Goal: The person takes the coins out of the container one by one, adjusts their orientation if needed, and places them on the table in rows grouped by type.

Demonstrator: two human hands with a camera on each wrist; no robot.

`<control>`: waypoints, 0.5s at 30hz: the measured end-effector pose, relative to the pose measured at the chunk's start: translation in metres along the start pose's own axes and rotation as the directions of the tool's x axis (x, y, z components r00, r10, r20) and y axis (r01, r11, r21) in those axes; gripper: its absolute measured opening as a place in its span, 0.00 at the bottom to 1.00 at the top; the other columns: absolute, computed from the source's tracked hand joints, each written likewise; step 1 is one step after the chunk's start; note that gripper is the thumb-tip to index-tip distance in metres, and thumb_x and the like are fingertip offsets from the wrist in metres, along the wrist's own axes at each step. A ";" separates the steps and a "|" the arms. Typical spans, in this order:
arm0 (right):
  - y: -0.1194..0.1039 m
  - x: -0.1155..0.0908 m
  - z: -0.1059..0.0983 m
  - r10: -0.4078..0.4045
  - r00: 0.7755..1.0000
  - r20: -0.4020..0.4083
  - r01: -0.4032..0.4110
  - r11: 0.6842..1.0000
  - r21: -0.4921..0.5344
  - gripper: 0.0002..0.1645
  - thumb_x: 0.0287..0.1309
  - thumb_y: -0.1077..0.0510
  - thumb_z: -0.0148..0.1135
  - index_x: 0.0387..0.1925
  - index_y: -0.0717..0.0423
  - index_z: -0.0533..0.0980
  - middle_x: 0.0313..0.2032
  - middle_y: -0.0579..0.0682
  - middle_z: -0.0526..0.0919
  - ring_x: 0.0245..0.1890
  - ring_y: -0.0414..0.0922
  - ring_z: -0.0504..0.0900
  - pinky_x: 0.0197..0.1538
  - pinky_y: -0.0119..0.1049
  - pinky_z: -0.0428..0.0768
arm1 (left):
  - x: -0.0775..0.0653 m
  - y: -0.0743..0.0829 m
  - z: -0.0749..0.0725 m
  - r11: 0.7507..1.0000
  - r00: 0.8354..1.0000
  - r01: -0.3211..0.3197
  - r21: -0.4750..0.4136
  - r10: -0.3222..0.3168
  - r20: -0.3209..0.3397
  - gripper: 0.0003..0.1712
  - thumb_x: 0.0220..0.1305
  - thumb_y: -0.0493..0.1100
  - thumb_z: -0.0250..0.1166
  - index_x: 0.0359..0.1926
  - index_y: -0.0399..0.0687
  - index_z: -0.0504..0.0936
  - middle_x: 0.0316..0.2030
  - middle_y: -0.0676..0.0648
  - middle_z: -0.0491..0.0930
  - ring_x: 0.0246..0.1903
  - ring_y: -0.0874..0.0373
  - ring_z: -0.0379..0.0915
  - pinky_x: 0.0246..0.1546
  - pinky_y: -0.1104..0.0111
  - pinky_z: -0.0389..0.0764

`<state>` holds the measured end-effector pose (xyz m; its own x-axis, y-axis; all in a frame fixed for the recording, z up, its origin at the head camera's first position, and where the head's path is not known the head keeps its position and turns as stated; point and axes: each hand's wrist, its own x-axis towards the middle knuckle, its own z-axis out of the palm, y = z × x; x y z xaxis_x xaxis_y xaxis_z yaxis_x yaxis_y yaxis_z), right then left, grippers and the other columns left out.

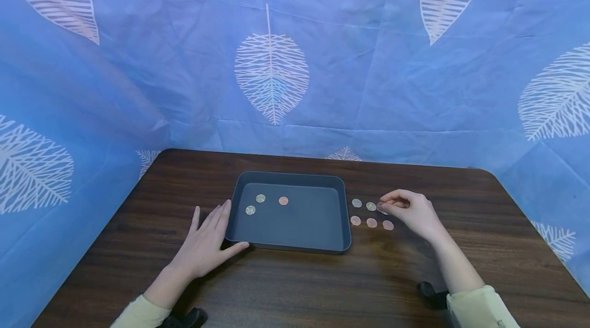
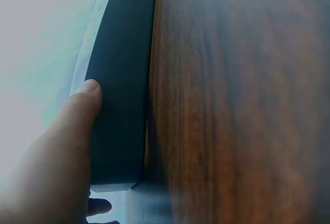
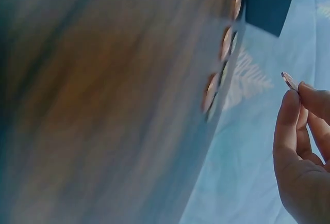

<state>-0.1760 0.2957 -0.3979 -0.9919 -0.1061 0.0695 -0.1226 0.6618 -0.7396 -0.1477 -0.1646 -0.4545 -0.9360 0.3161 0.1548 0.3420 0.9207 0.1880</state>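
My right hand [image 1: 415, 213] pinches a coin [image 3: 290, 81] between thumb and forefinger, raised above the table to the right of the tray. Beneath those fingertips, a pale coin [image 1: 383, 211] on the table is partly hidden. Beside it in the back row lie a yellowish coin [image 1: 371, 206] and a silvery one [image 1: 357, 203]. A front row holds three copper-coloured coins [image 1: 372, 223]. My left hand [image 1: 203, 248], fingers straight, touches the dark grey tray [image 1: 295, 250] at its front left corner, with the thumb [image 2: 85, 97] against the front wall.
Inside the tray lie two yellowish coins [image 1: 260, 198] towards the left and a copper-coloured coin [image 1: 283, 201] nearer the middle. The dark wooden table [image 1: 295, 292] has a blue leaf-patterned cloth [image 1: 341, 82] hanging behind it and at its sides.
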 end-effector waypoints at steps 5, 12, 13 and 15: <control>0.015 -0.007 -0.008 0.055 0.998 0.005 -0.055 0.998 0.014 0.15 0.63 0.54 0.62 0.46 0.61 0.80 0.38 0.53 0.85 0.38 0.48 0.83 0.40 0.42 0.79 | 0.000 0.000 0.000 1.000 1.000 0.001 -0.002 -0.001 0.006 0.63 0.54 0.81 0.48 0.74 0.38 0.48 0.71 0.39 0.54 0.68 0.43 0.54 0.65 0.39 0.35; 0.028 -0.011 -0.014 0.113 0.992 0.053 -0.114 0.993 0.010 0.15 0.63 0.56 0.61 0.45 0.64 0.79 0.36 0.54 0.84 0.35 0.48 0.82 0.37 0.40 0.78 | -0.001 0.000 -0.002 1.000 1.000 -0.004 -0.012 0.004 0.002 0.63 0.54 0.80 0.49 0.74 0.38 0.48 0.71 0.39 0.54 0.68 0.43 0.54 0.65 0.39 0.35; 0.030 -0.011 -0.014 0.118 0.991 0.057 -0.119 0.993 -0.001 0.14 0.63 0.56 0.61 0.45 0.64 0.79 0.36 0.54 0.84 0.34 0.48 0.82 0.36 0.40 0.78 | -0.001 0.000 -0.002 1.000 1.000 -0.004 -0.012 0.004 0.002 0.63 0.54 0.80 0.49 0.74 0.38 0.48 0.71 0.39 0.54 0.68 0.43 0.54 0.65 0.39 0.35; 0.033 -0.012 -0.013 0.122 0.991 0.062 -0.121 0.992 -0.026 0.13 0.63 0.58 0.60 0.44 0.64 0.79 0.36 0.54 0.84 0.33 0.47 0.82 0.35 0.40 0.77 | -0.001 0.001 -0.002 1.000 1.000 -0.005 -0.012 0.005 0.004 0.63 0.54 0.80 0.48 0.74 0.38 0.48 0.71 0.39 0.54 0.68 0.43 0.55 0.65 0.39 0.35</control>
<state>-0.1684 0.3291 -0.4144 -0.9955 -0.0706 -0.0632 -0.0028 0.6889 -0.7249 -0.1465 -0.1647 -0.4528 -0.9347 0.3212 0.1522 0.3473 0.9164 0.1988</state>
